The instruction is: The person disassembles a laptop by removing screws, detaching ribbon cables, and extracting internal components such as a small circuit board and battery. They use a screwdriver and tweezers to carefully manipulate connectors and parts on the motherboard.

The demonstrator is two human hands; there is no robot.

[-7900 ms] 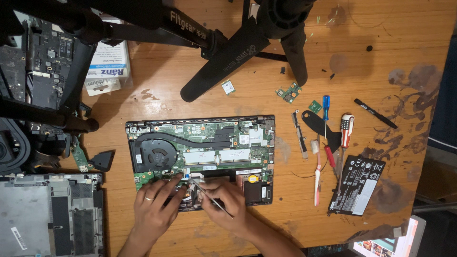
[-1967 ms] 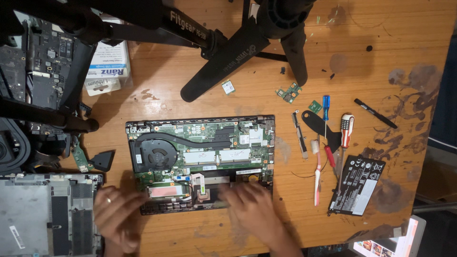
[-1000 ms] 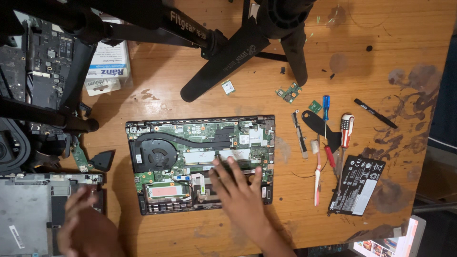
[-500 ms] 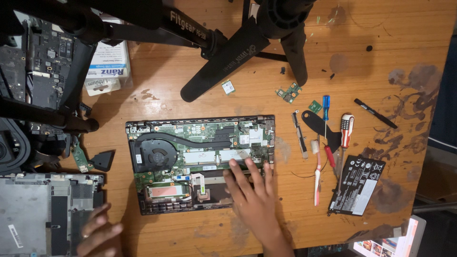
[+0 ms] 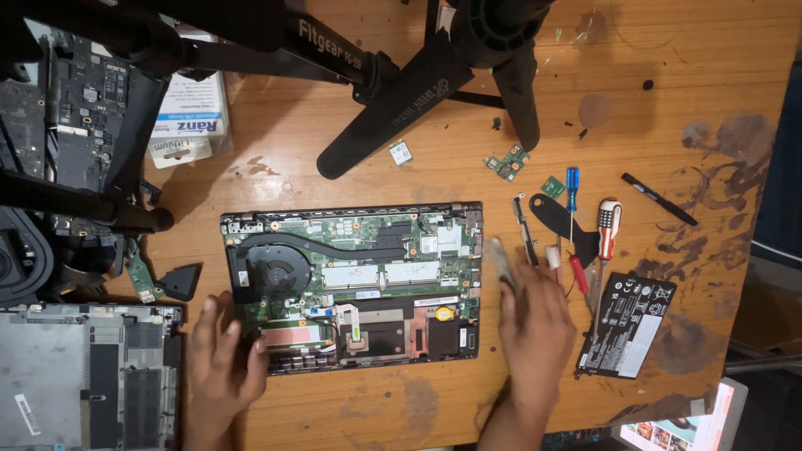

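The opened laptop [image 5: 351, 288] lay flat in the middle of the wooden surface [image 5: 718, 75], its bottom cover off and its board, fan and 2 memory sticks bare. It looked stiff and fairly heavy, but fragile on top: the frame edges seemed the safest hold, not the green board or thin ribbon cables. The left hand [image 5: 219, 359] rested at the lower left corner, fingers loosely spread on the frame, grasping nothing. The right hand [image 5: 535, 326] lay flat and released on the surface just beside the right edge, fingers toward the tools, holding nothing that showed.

Right of it lay 3 screwdrivers [image 5: 606, 230], 1 black pry tool [image 5: 561, 221], 1 pen [image 5: 658, 199] and 1 flat black battery [image 5: 626, 324]. Above sat 3 small loose circuit boards [image 5: 508, 162] and 1 black tripod [image 5: 418, 75]. At the left were 1 grey bottom cover [image 5: 83, 376] and 1 white box [image 5: 190, 125]
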